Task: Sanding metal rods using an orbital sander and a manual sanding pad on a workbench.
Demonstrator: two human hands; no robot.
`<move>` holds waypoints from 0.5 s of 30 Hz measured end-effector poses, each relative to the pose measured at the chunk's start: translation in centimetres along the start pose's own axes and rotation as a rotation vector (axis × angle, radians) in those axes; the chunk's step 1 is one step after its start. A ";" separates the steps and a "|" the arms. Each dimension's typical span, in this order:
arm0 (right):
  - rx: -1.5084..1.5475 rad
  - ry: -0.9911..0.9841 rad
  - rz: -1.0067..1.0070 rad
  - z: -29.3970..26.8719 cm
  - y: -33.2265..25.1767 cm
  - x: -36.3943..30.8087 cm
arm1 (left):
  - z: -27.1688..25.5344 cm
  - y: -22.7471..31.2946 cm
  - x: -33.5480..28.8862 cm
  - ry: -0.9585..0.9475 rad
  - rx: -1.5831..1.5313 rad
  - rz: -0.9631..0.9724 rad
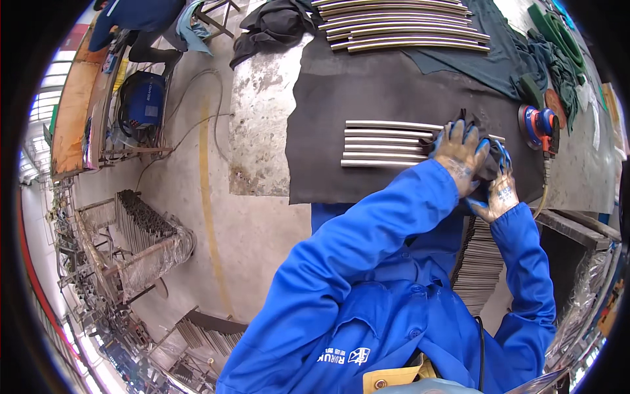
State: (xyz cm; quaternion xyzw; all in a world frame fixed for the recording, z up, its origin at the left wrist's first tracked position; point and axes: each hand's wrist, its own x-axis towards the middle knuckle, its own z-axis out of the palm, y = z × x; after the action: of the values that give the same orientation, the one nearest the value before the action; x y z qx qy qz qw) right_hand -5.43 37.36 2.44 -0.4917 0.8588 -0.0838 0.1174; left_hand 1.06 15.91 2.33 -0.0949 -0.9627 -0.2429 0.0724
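Note:
Several shiny metal tubes lie side by side on a dark mat. My left hand, in a stained work glove, rests across their right part with its fingers stretched and spread over a crumpled black cloth. Close on the right, my right hand, gloved too, has its fingers curled round the cloth's edge. Both hands and the cloth hide much of the tubes' right ends. Just beyond my right hand stands a blue and red sander with a hose.
More metal tubes lie at the far side of the dark mat. Dark green cloths and a green coil are at the far right. Tube bundles stand below the table. A blue machine and another person are at the left.

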 end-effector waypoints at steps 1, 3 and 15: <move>-0.020 -0.039 0.003 0.0 -0.2 0.1 | 0.2 -0.2 0.1 -0.019 0.025 -0.007; -0.029 -0.008 0.007 -1.0 -1.1 0.3 | -0.5 -1.6 -1.0 -0.008 0.042 -0.043; -0.190 0.073 0.009 -3.3 -1.8 1.2 | -9.3 -15.2 -13.9 0.199 0.114 -0.335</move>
State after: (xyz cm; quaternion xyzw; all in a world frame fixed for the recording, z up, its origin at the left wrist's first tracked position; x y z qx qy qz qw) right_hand -5.42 35.51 5.89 -0.4933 0.8688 -0.0194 0.0393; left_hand 12.16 -3.73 0.98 0.0955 -0.9652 -0.2051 0.1310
